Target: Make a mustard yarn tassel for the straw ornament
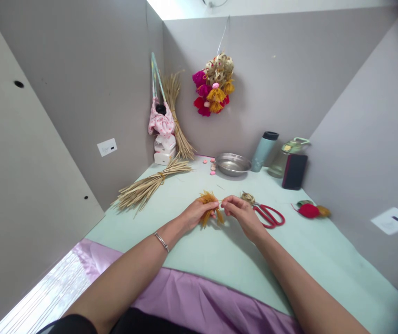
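My left hand (196,214) is closed around an orange-yellow tassel (208,199) of frayed fibres, held just above the pale green table (219,260). My right hand (240,212) pinches the tassel's thin end or thread between thumb and fingers, right beside the left hand. A thin silver bracelet (161,241) sits on my left wrist. Red-handled scissors (270,215) lie just right of my right hand, next to a small golden woven piece (248,198).
A bundle of dry straw (148,187) lies at the left; more straw (177,113) leans in the corner by white boxes (165,149). At the back stand a metal bowl (233,164), a teal tumbler (264,150), a green kettle (287,155) and a black case (294,171). Red and orange tassels (310,210) lie right; a tassel cluster (214,86) hangs on the wall.
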`<control>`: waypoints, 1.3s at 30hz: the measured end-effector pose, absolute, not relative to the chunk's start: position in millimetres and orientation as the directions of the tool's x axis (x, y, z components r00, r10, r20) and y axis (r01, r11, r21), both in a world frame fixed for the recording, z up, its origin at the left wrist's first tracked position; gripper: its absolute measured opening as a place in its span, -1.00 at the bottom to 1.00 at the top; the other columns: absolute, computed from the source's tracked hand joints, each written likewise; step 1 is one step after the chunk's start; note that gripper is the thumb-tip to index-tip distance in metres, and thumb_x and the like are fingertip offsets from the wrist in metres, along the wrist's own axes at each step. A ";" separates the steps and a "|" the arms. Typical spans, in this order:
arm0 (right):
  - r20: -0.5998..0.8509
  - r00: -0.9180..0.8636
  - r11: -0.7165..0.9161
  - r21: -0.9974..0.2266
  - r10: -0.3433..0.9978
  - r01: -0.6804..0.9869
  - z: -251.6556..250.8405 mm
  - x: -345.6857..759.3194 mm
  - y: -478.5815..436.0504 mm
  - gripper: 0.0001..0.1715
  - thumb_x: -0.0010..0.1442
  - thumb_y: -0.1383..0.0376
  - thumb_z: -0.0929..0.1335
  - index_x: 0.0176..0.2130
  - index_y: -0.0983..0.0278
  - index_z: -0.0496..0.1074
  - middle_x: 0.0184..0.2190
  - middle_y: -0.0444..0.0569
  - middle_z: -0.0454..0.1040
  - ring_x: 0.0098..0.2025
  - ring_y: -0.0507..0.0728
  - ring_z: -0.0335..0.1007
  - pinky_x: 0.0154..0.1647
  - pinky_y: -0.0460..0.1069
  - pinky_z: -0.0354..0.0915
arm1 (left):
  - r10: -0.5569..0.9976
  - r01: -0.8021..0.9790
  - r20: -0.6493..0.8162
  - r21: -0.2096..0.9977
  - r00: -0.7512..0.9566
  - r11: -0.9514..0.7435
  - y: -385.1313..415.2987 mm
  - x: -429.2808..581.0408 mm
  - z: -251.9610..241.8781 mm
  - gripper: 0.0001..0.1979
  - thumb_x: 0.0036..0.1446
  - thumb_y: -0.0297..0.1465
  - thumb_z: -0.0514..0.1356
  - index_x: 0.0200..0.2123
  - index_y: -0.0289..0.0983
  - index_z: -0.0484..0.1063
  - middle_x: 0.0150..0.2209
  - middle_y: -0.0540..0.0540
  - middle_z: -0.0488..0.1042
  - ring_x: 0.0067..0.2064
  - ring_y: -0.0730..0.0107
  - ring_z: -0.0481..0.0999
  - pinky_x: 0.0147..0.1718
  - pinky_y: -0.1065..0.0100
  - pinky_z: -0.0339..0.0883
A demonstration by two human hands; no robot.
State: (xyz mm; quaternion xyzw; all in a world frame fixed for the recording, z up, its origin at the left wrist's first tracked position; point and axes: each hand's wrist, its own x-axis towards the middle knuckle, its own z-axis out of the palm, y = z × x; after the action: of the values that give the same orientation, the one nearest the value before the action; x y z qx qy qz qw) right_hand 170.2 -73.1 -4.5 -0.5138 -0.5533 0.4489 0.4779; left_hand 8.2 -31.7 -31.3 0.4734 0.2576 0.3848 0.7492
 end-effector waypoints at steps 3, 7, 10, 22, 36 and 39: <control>0.058 -0.022 0.060 -0.990 0.998 0.130 -4.4 170.0 -73.1 -0.81 0.04 0.17 0.39 -0.40 0.26 0.43 -0.53 -0.17 0.32 -0.46 0.04 0.19 -0.34 -0.03 0.16 | 0.818 -0.315 -0.031 0.914 0.574 0.256 -32.7 8.0 -30.4 -0.65 -0.13 -0.21 0.38 -0.40 -0.35 0.43 -0.56 0.06 0.32 -0.53 0.58 0.32 -0.44 0.46 0.23; 0.061 -0.040 0.066 -0.990 0.997 0.129 -3.8 169.1 -73.8 -0.82 0.05 0.19 0.38 -0.38 0.27 0.43 -0.53 -0.16 0.33 -0.43 0.05 0.20 -0.31 -0.03 0.16 | 0.816 -0.299 -0.034 0.921 0.577 0.249 -32.8 8.2 -31.3 -0.64 -0.13 -0.19 0.38 -0.41 -0.36 0.43 -0.56 0.05 0.34 -0.53 0.58 0.32 -0.43 0.46 0.24; 0.077 -0.043 0.082 -0.988 0.996 0.133 -3.5 169.3 -73.7 -0.85 0.05 0.22 0.37 -0.42 0.27 0.43 -0.55 -0.18 0.32 -0.44 0.04 0.17 -0.31 -0.04 0.12 | 0.813 -0.285 -0.037 0.926 0.581 0.246 -31.5 8.3 -33.7 -0.64 -0.12 -0.18 0.37 -0.41 -0.36 0.43 -0.56 0.05 0.33 -0.53 0.57 0.34 -0.45 0.46 0.22; 0.071 -0.039 0.076 -0.986 0.997 0.151 -4.2 168.6 -73.3 -0.87 0.02 0.26 0.36 -0.49 0.28 0.41 -0.59 -0.20 0.30 -0.44 0.04 0.16 -0.32 -0.05 0.07 | 0.816 -0.276 -0.017 0.937 0.577 0.215 -32.9 8.7 -34.3 -0.66 -0.12 -0.24 0.38 -0.34 -0.36 0.47 -0.44 0.01 0.41 -0.53 0.62 0.33 -0.48 0.48 0.21; 0.039 -0.074 0.045 -0.995 0.996 0.089 -12.4 170.2 -70.0 -0.88 0.03 0.27 0.35 -0.48 0.27 0.40 -0.57 -0.18 0.28 -0.46 0.03 0.14 -0.35 -0.06 0.10 | 0.827 -0.444 -0.026 0.834 0.561 0.328 -25.0 8.0 -35.4 -0.74 -0.06 -0.33 0.36 -0.32 -0.34 0.44 -0.42 0.00 0.42 -0.53 0.65 0.34 -0.50 0.53 0.27; 0.031 -0.086 0.038 -0.996 0.996 0.079 -12.4 168.9 -69.9 -0.86 0.04 0.25 0.35 -0.48 0.27 0.39 -0.58 -0.18 0.28 -0.47 0.03 0.15 -0.36 -0.06 0.11 | 0.825 -0.475 -0.004 0.816 0.565 0.330 -26.5 8.9 -32.3 -0.73 -0.06 -0.33 0.37 -0.31 -0.34 0.43 -0.36 -0.03 0.45 -0.54 0.66 0.32 -0.50 0.53 0.27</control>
State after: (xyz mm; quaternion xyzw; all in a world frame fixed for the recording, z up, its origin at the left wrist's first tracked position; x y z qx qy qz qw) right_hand 168.9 -69.9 -12.4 -0.4893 -0.5490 0.4917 0.4662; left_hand 8.9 -26.5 -32.3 0.4051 0.2158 0.4135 0.7863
